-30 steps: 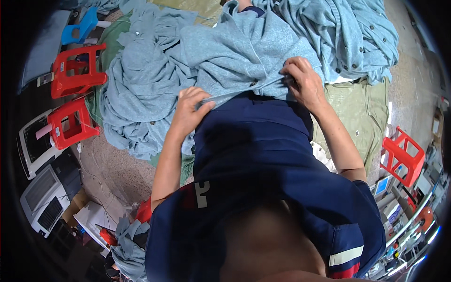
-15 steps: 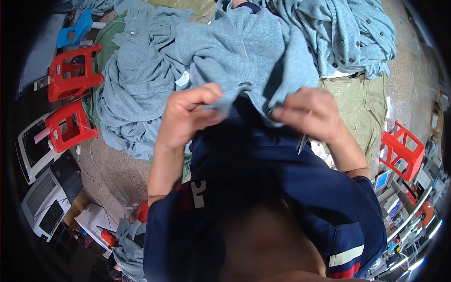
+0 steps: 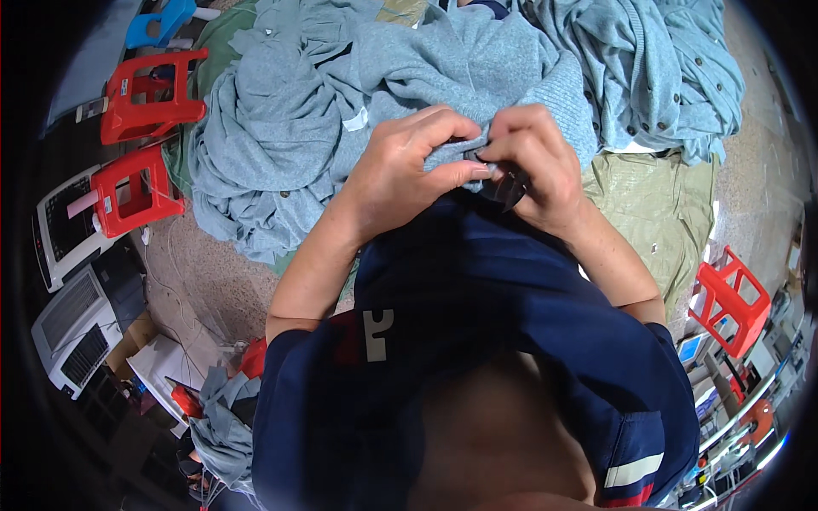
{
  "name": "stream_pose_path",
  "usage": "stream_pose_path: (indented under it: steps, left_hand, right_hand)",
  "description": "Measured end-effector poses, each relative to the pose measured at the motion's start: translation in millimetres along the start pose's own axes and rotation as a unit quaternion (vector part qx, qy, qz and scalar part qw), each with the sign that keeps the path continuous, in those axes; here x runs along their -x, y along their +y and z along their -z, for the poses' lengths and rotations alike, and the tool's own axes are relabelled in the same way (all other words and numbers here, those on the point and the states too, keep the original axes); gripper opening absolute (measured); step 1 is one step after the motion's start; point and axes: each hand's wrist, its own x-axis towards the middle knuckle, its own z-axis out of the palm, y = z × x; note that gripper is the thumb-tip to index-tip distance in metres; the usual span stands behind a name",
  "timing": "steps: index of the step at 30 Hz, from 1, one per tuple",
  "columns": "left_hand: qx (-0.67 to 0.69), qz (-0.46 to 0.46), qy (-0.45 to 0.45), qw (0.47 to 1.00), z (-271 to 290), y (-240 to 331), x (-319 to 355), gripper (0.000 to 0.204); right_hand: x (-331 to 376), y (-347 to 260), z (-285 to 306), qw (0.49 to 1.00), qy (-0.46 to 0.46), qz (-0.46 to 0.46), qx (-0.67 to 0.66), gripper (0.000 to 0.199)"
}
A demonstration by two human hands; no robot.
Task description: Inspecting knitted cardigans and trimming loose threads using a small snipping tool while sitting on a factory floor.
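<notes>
A light blue-grey knit cardigan (image 3: 443,64) lies across my lap, its ribbed edge gathered up between my hands. My left hand (image 3: 409,162) pinches a fold of this edge, thumb below and fingers above. Close against it, my right hand (image 3: 541,162) is closed at the same spot, its fingertips on the knit. A small dark tool (image 3: 509,189), shaped like thread snips, sits within the right hand, partly hidden by the fingers. What exactly lies between the fingertips is covered.
Piled cardigans lie at left (image 3: 264,128) and far right (image 3: 635,77) on a green-tan sheet (image 3: 652,200). Red stools (image 3: 136,187) stand at left, another red stool (image 3: 733,302) at right. A white appliance (image 3: 77,328) and loose cables are on the left floor.
My hands have come together from well apart, bringing the cardigan's edge to one spot. The dark tool in my right hand now shows beneath the fingers.
</notes>
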Motion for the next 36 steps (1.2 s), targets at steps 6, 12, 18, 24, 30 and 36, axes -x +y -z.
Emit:
stream_pose_path:
  steps: [6, 12, 18, 24, 30, 36]
  left_hand:
    - [-0.074, -0.088, 0.039, 0.993, -2.5, 1.0, 0.3, 0.025]
    - [-0.164, -0.092, 0.019, 0.982, -1.3, -8.7, 0.8, 0.021]
    - [-0.214, -0.133, 0.028, 0.967, -5.6, -14.2, -1.4, 0.016]
    - [-0.258, -0.172, 0.109, 0.944, -18.9, -22.9, -4.3, 0.017]
    - [-0.208, -0.047, -0.062, 0.975, 13.5, -65.8, 41.3, 0.017]
    - [0.067, 0.249, -0.071, 0.963, 42.9, -60.6, 72.8, 0.013]
  right_hand:
    - [1.2, 8.2, -3.1, 0.989, -0.05, -0.124, -0.058, 0.023]
    - [5.3, 13.8, -5.4, 0.99, -0.016, -0.128, -0.056, 0.02]
    - [11.3, 17.3, -11.1, 0.982, 0.023, -0.179, -0.063, 0.017]
    - [11.4, 19.8, -8.5, 0.997, 0.017, -0.05, 0.055, 0.028]
    - [43.3, 50.5, 31.8, 0.96, -0.174, -0.115, 0.187, 0.034]
    - [63.4, 60.1, 54.7, 0.964, -0.101, -0.246, 0.027, 0.034]
